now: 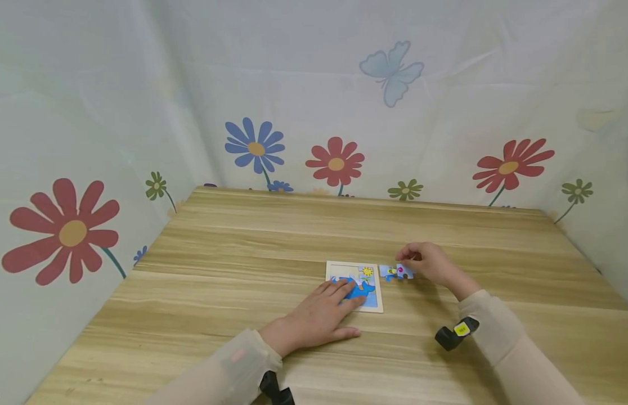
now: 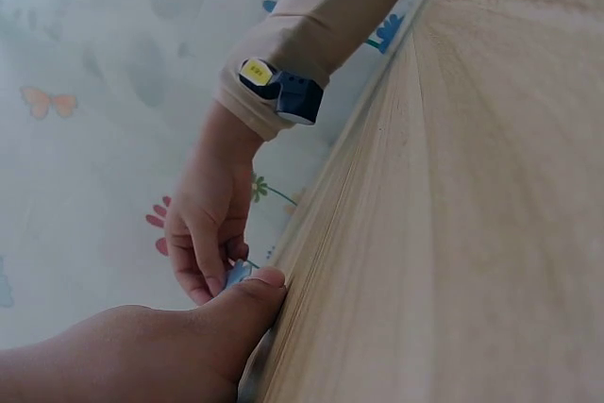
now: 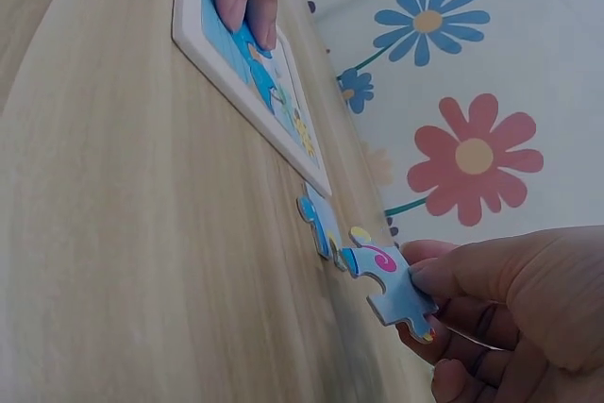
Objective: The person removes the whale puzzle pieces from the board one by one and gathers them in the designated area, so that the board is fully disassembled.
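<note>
A square jigsaw puzzle in a pale wooden frame (image 1: 380, 298) lies on the table, its picture blue with a yellow sun. My left hand (image 1: 319, 314) rests on it with fingers spread, covering part of the picture. An unfilled patch shows at the upper left of the frame. Just right of the frame, my right hand (image 1: 429, 264) pinches a light-blue puzzle piece (image 3: 389, 276) with a pink swirl between thumb and fingers. The piece is tilted above the table in the right wrist view. Another blue puzzle piece (image 3: 324, 222) lies beside the frame's edge, partly behind the held one.
The wood-grain table (image 1: 218, 253) extends around the puzzle on all sides. Behind it hangs a white curtain (image 1: 294, 67) printed with flowers and a butterfly. Black wrist cameras are strapped over both sleeves (image 1: 496, 326).
</note>
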Tool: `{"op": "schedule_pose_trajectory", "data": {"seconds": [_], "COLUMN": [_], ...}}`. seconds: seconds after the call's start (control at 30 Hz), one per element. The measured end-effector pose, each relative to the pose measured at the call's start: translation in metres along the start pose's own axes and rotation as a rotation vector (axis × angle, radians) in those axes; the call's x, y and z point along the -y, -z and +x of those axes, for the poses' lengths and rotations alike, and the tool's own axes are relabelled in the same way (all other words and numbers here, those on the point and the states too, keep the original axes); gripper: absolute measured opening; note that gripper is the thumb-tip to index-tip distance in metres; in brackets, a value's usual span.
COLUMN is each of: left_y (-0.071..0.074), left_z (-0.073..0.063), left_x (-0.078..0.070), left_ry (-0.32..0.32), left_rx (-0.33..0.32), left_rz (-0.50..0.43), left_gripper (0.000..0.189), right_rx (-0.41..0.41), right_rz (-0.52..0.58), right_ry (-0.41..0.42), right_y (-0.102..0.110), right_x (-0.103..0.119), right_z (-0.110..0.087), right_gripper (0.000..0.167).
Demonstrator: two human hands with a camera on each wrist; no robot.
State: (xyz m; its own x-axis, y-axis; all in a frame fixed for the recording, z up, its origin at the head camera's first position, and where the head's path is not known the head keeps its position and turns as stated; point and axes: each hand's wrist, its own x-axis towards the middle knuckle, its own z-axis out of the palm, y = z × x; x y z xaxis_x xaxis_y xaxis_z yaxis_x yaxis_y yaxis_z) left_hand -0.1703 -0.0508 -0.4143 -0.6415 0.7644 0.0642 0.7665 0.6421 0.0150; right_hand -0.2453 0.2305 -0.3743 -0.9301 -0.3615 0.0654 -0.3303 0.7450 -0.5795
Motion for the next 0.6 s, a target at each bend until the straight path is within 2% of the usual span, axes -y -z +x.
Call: {"op": "schedule_pose_trajectory", "data": {"seconds": [0.3,0.6], "left_y": [0.000,-0.002], "left_z": [0.000,0.000], "left_x": [0.000,0.001], "left_ry": [0.000,-0.001], "left_rx": [0.001,0.004], "left_rz": [0.019,0.025], "left_gripper": [0.064,0.065], "right_rx": [-0.001,-0.010], "right_rz": [-0.006,0.003], "right_ry": [-0.040,-0.044], "right_y": [-0.003,-0.009], "right_x": [-0.007,-0.011], "right_z": [0.001,0.002], "right_gripper": [0.010,0.009]}}
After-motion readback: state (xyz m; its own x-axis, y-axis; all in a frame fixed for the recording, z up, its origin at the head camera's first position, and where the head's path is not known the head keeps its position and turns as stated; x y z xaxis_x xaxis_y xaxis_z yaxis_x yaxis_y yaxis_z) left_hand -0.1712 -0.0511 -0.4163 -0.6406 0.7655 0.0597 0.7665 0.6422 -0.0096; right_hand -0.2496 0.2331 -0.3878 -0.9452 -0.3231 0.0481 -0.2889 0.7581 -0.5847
